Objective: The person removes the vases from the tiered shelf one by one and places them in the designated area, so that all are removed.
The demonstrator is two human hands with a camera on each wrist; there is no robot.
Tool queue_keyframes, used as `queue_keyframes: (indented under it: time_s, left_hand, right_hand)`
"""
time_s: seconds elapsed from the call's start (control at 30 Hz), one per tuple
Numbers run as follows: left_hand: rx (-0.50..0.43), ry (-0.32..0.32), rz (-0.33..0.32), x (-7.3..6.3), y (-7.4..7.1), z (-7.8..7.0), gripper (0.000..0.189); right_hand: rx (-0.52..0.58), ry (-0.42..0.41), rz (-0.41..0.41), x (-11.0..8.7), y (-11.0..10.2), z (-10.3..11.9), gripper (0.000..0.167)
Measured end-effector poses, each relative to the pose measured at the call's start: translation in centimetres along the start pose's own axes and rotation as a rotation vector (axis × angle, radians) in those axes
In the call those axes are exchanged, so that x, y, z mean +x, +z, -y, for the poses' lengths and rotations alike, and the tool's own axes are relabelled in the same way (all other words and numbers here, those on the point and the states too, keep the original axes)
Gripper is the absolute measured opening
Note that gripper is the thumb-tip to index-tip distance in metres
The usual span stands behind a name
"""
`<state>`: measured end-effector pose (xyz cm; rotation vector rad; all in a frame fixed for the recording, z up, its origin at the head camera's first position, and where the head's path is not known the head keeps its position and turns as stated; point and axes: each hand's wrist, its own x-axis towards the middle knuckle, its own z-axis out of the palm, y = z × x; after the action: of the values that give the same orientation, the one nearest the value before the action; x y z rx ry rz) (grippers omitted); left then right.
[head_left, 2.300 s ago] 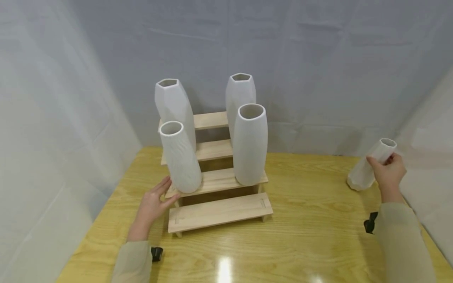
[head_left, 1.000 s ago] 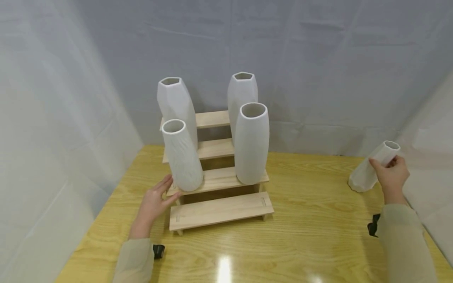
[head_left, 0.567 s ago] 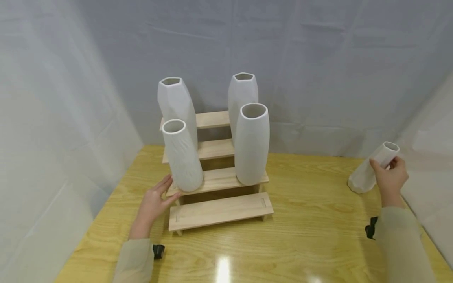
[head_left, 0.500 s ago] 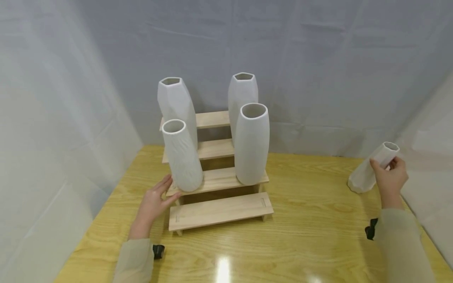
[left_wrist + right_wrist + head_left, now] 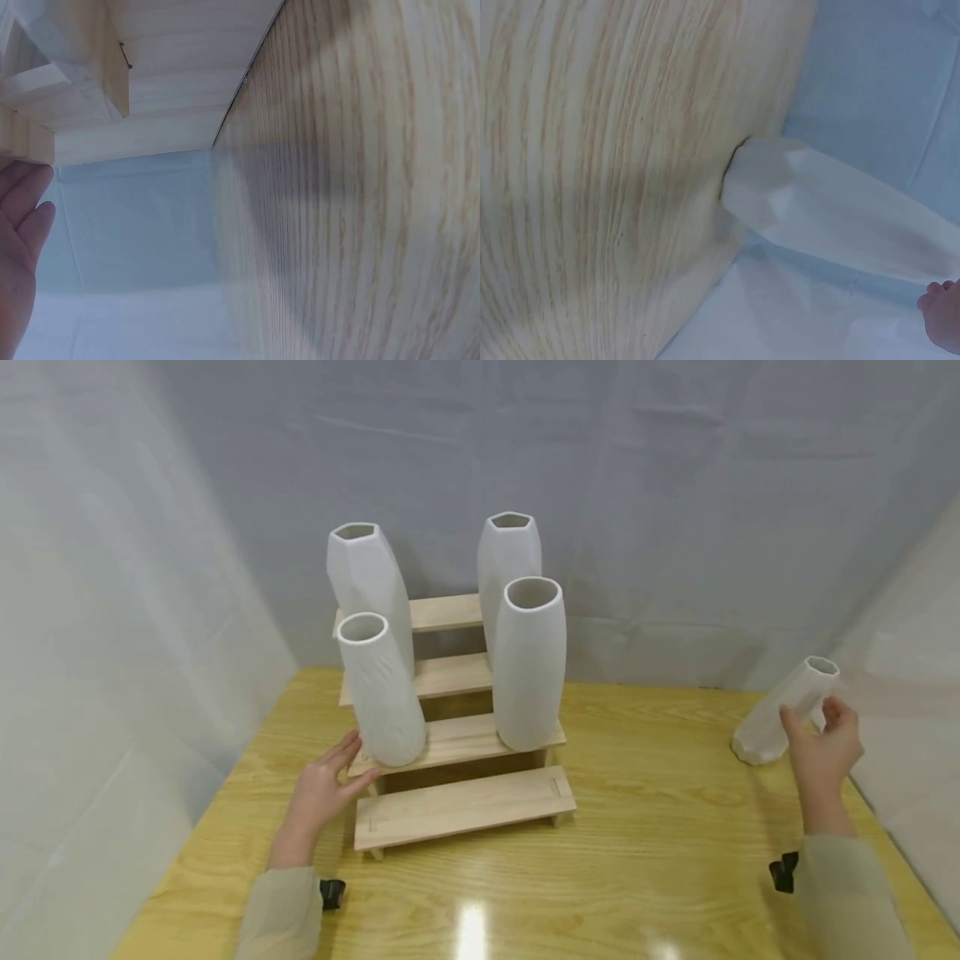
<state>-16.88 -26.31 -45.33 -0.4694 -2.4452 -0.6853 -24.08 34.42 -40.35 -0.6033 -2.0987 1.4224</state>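
On the right, a white faceted vase stands on the wooden table, its mouth tipped toward the right in the head view. My right hand is just in front of its upper part, thumb and fingers spread apart. In the right wrist view the base of the faceted vase meets the table. My left hand touches the left end of a stepped wooden stand, fingers fairly straight. Close above those fingers, a textured white vase stands on the second step from the front.
A smooth white vase shares that step at its right end. Behind stand two angular vases, one left and one right. The lowest step is bare. Pale cloth hangs behind and beside the table.
My right hand has let go of the faceted vase and drawn slightly back toward me, with its fingers opened. My left hand has stayed at the stand.
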Motion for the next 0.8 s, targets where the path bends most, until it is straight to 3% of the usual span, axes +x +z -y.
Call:
queue_keyframes:
  time_s: [0.33, 0.8]
  left_hand:
    - [0.001, -0.028, 0.008, -0.2, 0.0, -0.1, 0.059]
    - [-0.004, 0.026, -0.022, 0.1, 0.0, -0.1, 0.059]
  right_hand:
    - [0.053, -0.078, 0.006, -2.2, 1.2, 0.9, 0.058]
    - [0.075, -0.261, 0.167, -5.4, 4.0, 3.0, 0.055]
